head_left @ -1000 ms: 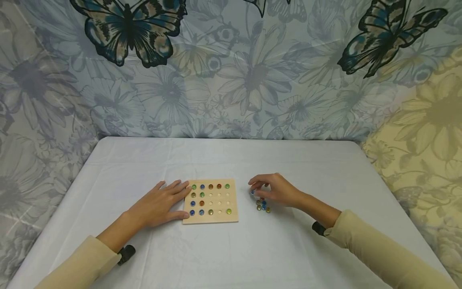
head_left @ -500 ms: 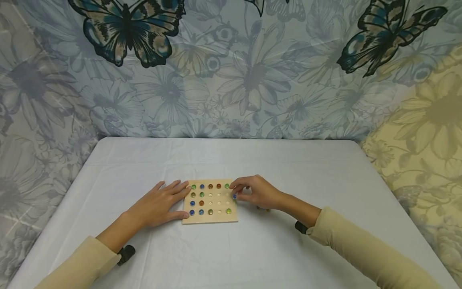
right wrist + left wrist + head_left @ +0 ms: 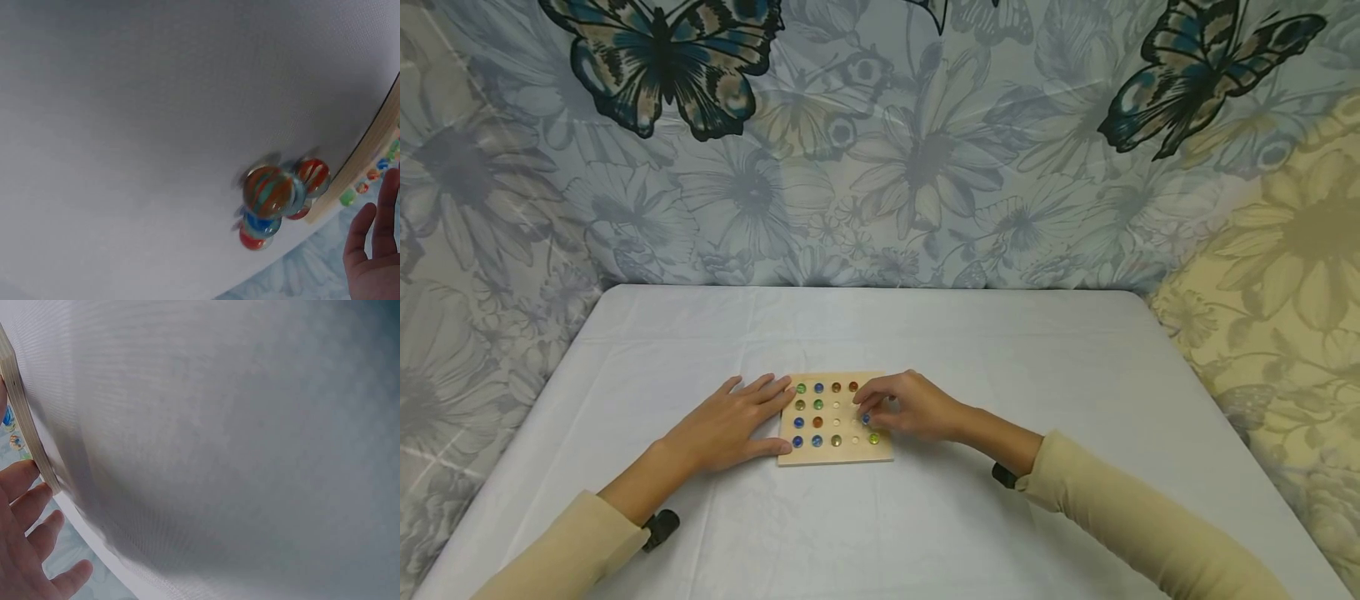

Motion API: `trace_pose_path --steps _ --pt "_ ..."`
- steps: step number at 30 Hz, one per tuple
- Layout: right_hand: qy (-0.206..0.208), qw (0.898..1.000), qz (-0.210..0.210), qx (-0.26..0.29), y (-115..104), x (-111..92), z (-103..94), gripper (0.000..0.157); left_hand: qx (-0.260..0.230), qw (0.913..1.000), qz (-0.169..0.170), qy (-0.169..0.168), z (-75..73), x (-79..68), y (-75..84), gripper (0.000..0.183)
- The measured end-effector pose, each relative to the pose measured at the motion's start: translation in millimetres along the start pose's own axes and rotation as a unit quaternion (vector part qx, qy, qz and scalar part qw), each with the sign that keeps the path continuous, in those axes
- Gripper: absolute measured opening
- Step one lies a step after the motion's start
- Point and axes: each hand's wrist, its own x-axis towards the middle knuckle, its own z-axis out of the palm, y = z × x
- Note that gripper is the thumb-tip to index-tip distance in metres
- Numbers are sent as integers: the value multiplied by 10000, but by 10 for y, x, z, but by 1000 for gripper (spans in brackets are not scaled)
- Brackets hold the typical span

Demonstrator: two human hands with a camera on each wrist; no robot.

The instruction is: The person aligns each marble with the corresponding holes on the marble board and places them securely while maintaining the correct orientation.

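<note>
A light wooden board (image 3: 835, 459) with rows of round hollows lies on the table. Glass marbles in blue, green, amber and red fill its left columns, most of the far row and a few other hollows. My left hand (image 3: 727, 427) rests at the board's left edge, fingers spread and fairly straight. Over the right part of the board, my right hand (image 3: 919, 408) pinches a blue marble (image 3: 866, 419) between thumb and fingers, covering some hollows. In the right wrist view, a cluster of loose marbles (image 3: 269, 192) lies beside the board; in the head view the right hand and forearm hide it.
A white cloth (image 3: 850, 533) covers the table. Behind its far edge hangs a fabric backdrop (image 3: 880, 183) printed with flowers and butterflies. A small black device sits at each wrist.
From the loose marbles, my right hand has moved left with a blue marble and is now over the board's right side. The left hand stays at the board's edge.
</note>
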Motion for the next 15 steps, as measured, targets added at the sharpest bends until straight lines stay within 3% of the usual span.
trace_pose_path --steps 15 --pt "-390 9986 -99 -347 -63 77 120 26 24 10000 -6 16 20 12 -11 81"
